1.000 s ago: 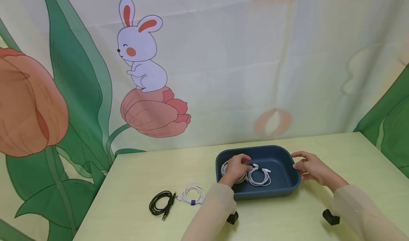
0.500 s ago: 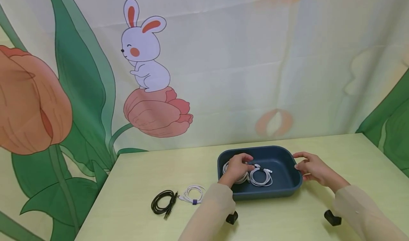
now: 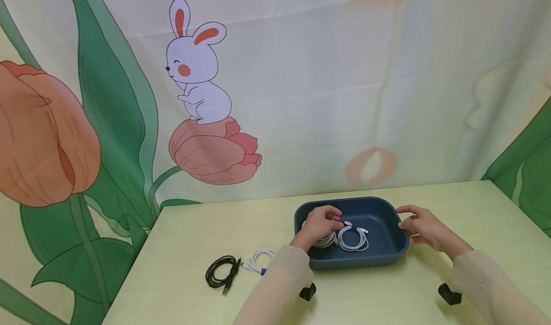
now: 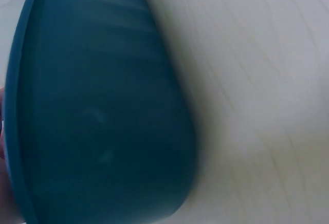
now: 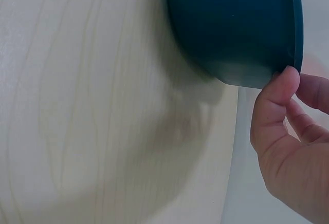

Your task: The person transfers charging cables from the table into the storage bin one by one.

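A dark blue plastic bin [image 3: 366, 260] sits on the table. Two coiled light-grey cables lie inside it: the right coil [image 3: 353, 241] shows fully, with a dark tie at its top. My left hand [image 3: 317, 225] reaches over the bin's front wall and covers much of the left coil [image 3: 327, 241]. Its thumb and forefinger bend down beside the right coil's plug end; I cannot tell whether they grip a cable. At the bin's right end, my right hand [image 3: 424, 227] pinches the rim. In the right wrist view the thumb [image 5: 288, 82] presses the outer wall near the edge.
Left of the bin lie a coiled black cable [image 3: 223, 271] and a coiled white cable [image 3: 259, 260] with a blue tie, partly behind the left sleeve. A fabric backdrop [image 3: 301, 124] printed with a rabbit and tulips hangs behind the pale table [image 3: 185, 229].
The whole head view has shifted slightly right. The left forearm has swung a little to the left; both hands keep their places at the bin, and the cables lie as before.
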The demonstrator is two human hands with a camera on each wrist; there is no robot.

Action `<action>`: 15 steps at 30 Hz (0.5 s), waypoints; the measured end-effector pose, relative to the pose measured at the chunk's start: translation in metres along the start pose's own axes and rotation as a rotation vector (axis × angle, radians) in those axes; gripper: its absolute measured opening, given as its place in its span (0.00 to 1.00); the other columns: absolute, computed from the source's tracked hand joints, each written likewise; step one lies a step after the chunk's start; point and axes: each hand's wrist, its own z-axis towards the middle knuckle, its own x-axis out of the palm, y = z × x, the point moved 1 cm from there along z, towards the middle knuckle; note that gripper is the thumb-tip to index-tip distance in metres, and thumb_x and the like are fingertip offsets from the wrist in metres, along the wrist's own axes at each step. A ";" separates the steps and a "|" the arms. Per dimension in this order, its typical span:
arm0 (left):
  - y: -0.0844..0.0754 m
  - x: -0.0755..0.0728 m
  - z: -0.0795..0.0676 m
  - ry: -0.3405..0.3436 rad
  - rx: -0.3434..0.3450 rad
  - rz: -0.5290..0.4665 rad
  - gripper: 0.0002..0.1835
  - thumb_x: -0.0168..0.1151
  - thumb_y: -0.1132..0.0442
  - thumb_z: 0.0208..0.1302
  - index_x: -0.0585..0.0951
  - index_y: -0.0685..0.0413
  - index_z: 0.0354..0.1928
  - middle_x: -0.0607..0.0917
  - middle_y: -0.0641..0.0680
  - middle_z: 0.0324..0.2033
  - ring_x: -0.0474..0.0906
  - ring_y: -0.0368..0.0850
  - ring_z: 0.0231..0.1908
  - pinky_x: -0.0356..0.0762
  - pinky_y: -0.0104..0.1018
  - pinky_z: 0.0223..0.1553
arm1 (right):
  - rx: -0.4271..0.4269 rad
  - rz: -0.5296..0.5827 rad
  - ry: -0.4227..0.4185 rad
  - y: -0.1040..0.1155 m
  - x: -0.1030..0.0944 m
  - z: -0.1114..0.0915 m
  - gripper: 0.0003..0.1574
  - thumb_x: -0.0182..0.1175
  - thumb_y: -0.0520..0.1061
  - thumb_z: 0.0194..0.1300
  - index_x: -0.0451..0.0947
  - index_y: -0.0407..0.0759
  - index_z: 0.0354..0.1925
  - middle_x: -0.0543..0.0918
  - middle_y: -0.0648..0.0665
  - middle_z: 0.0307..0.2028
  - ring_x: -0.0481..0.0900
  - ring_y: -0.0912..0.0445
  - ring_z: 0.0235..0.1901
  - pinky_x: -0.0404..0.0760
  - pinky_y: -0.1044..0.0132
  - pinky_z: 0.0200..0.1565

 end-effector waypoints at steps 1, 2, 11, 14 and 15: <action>-0.001 -0.001 -0.001 0.006 0.001 -0.003 0.15 0.64 0.65 0.50 0.79 0.58 0.41 0.82 0.50 0.32 0.76 0.38 0.33 0.73 0.29 0.38 | -0.001 -0.001 0.000 0.000 0.000 0.000 0.33 0.48 0.38 0.60 0.50 0.35 0.62 0.73 0.48 0.27 0.71 0.59 0.21 0.75 0.67 0.25; -0.002 -0.002 -0.002 0.012 0.007 -0.002 0.14 0.64 0.65 0.50 0.79 0.58 0.42 0.82 0.50 0.32 0.76 0.38 0.33 0.73 0.29 0.38 | -0.002 -0.001 0.001 0.000 0.000 0.000 0.33 0.48 0.38 0.60 0.50 0.35 0.62 0.73 0.47 0.27 0.72 0.59 0.21 0.75 0.67 0.25; -0.008 -0.009 -0.008 0.056 0.013 -0.037 0.15 0.64 0.67 0.50 0.77 0.61 0.43 0.82 0.52 0.31 0.75 0.36 0.27 0.74 0.27 0.28 | -0.002 0.000 -0.002 -0.002 0.000 0.002 0.33 0.48 0.38 0.60 0.50 0.35 0.62 0.73 0.46 0.28 0.72 0.59 0.21 0.75 0.67 0.25; -0.009 -0.011 -0.009 0.055 0.023 -0.004 0.15 0.64 0.66 0.50 0.78 0.59 0.42 0.82 0.51 0.31 0.75 0.36 0.29 0.73 0.27 0.33 | -0.004 0.000 -0.002 -0.002 0.000 0.002 0.33 0.48 0.38 0.60 0.50 0.35 0.62 0.73 0.46 0.28 0.72 0.59 0.21 0.75 0.67 0.25; -0.009 -0.012 -0.010 0.054 0.029 0.016 0.14 0.64 0.66 0.50 0.78 0.59 0.42 0.82 0.51 0.31 0.75 0.36 0.30 0.73 0.28 0.35 | -0.004 0.000 -0.003 -0.002 0.000 0.002 0.33 0.48 0.38 0.60 0.50 0.35 0.62 0.73 0.46 0.28 0.72 0.59 0.21 0.75 0.67 0.25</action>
